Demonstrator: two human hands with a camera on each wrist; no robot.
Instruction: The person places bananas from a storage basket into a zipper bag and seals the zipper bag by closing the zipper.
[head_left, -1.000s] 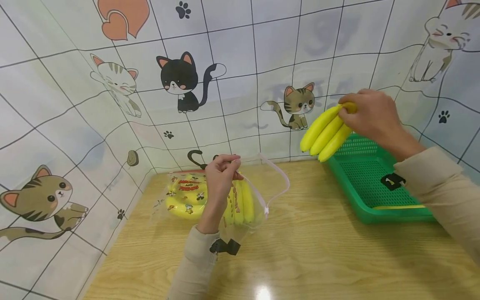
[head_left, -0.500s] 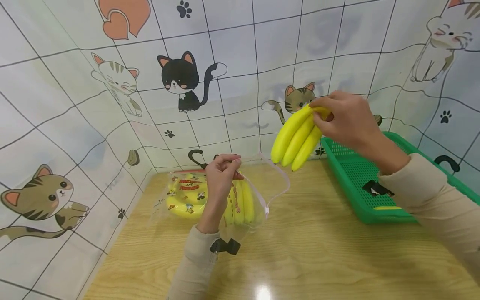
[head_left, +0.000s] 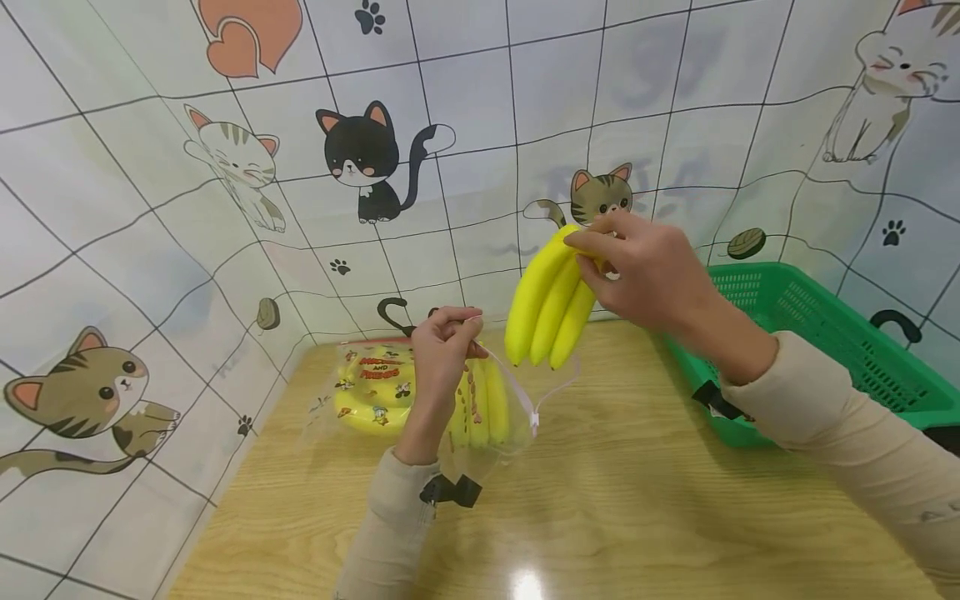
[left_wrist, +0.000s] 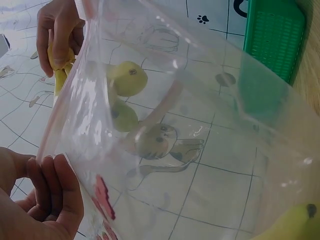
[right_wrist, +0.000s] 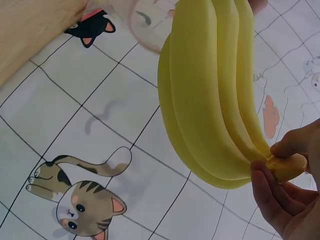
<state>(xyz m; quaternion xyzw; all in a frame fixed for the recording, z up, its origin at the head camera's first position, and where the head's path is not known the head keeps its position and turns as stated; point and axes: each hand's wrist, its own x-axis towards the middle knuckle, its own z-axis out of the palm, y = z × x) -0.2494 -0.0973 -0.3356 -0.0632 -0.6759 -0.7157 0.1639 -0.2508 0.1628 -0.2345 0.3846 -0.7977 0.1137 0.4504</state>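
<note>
Carrying the yellow plastic banana bunch (head_left: 546, 304) by its stem, the right hand (head_left: 648, 271) has swung from the green mesh basket (head_left: 825, 333) to just above the clear zip bag (head_left: 420, 400), whose rim the left hand (head_left: 442, 342) pinches open.

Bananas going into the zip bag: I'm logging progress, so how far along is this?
Done: one yellow bunch already lies inside the clear zip bag on the table. In hand: the left hand pinches the bag's rim to hold it open, and the right hand holds a banana bunch by its stem just above the mouth. Left: lowering it in; the zip is unclosed.
</note>
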